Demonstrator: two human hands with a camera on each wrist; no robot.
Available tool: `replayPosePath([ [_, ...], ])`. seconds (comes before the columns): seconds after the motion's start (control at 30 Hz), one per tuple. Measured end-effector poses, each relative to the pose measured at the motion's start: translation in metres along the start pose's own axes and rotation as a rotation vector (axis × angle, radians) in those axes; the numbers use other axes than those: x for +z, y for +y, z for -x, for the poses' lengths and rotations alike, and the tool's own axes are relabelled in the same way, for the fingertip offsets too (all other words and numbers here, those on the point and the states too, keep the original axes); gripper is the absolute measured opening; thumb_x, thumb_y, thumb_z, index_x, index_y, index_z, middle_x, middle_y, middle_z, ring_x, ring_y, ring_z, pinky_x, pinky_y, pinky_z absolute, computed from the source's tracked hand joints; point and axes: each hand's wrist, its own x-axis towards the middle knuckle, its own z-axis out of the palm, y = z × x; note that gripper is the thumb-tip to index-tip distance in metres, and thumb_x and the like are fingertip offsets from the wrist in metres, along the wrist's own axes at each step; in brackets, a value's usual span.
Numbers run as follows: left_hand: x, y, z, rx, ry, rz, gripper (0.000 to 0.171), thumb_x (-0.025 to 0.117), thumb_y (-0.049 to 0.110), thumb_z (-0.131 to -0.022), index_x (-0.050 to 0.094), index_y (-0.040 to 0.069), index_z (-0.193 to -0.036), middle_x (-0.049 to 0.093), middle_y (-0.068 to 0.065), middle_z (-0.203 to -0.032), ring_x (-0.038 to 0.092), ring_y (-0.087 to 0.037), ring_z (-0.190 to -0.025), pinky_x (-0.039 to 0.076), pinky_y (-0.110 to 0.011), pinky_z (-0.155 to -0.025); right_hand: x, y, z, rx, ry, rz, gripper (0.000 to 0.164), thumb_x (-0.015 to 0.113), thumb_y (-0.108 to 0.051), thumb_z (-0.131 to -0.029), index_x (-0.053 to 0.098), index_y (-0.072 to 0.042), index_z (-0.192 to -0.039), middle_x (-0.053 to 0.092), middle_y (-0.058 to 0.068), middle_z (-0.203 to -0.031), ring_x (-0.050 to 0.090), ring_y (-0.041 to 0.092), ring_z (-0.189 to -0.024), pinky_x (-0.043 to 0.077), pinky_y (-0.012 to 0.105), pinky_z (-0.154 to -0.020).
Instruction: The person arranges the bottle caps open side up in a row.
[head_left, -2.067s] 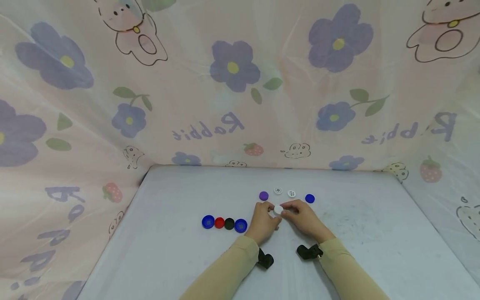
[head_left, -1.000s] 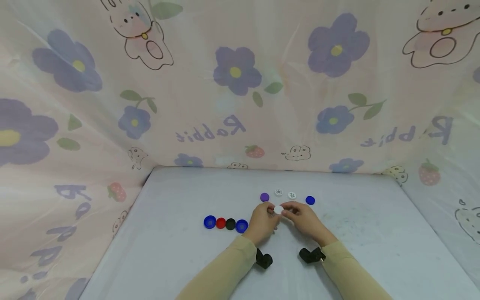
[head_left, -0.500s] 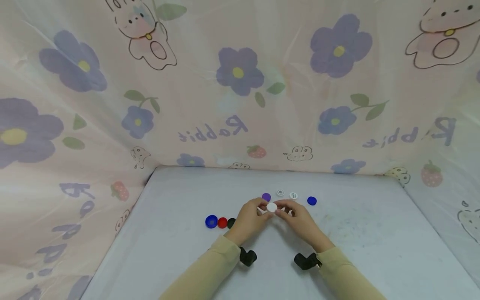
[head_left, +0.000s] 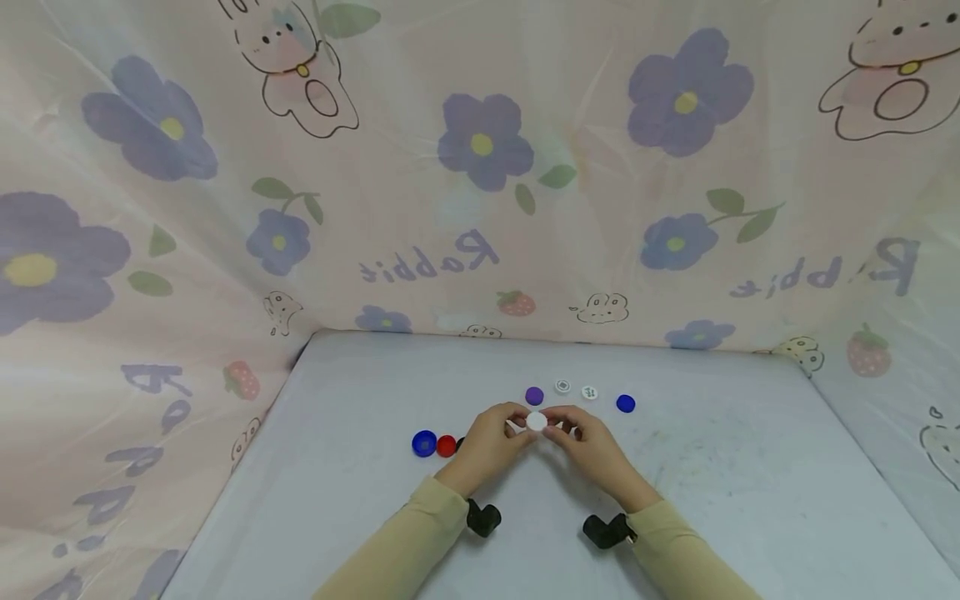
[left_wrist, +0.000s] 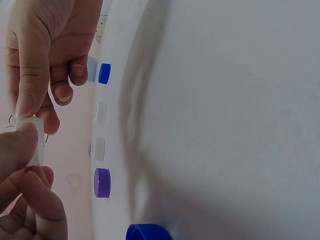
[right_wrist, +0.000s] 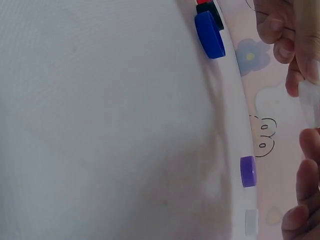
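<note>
The left hand [head_left: 487, 443] and right hand [head_left: 591, 443] are pinching a white cap [head_left: 536, 421]

They are holding it above the tabletop [head_left: 735, 483], a purple cap [head_left: 534, 396] lying toward the far edge. The right wrist view is showing a large blue cap [right_wrist: 209, 34] that the left hand is hiding from the head view, where a black cap [head_left: 460, 445] is barely peeking out. That wrist view is cropping the white cap.
</note>
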Motion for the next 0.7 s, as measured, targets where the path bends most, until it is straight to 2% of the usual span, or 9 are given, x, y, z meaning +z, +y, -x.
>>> replayPosePath([
  [0.4,-0.0045,-0.0011,0.0010,0.021,-0.009,0.001,0.031,0.073,0.022,-0.089,0.066,0.012,-0.117,0.061,0.004,-0.098,0.054,-0.003,-0.074,0.047,-0.021,-0.063,0.0019,-0.0023,-0.0010,-0.011,0.001,0.012,0.027,0.069,-0.030,-0.090,0.067,-0.022,-0.116,0.059,-0.008,-0.095,0.051,0.014,-0.082,0.043,0.026,-0.069],
  [0.7,-0.0046,-0.0028,0.0014,-0.001,-0.013,0.008,0.030,0.072,0.023,-0.089,0.065,0.014,-0.116,0.061,0.006,-0.098,0.054,-0.004,-0.075,0.047,-0.022,-0.062,0.0030,-0.0036,-0.0011,0.002,-0.009,0.012,0.026,0.068,-0.027,-0.091,0.067,-0.020,-0.116,0.059,-0.007,-0.096,0.051,0.014,-0.081,0.043,0.026,-0.068],
])
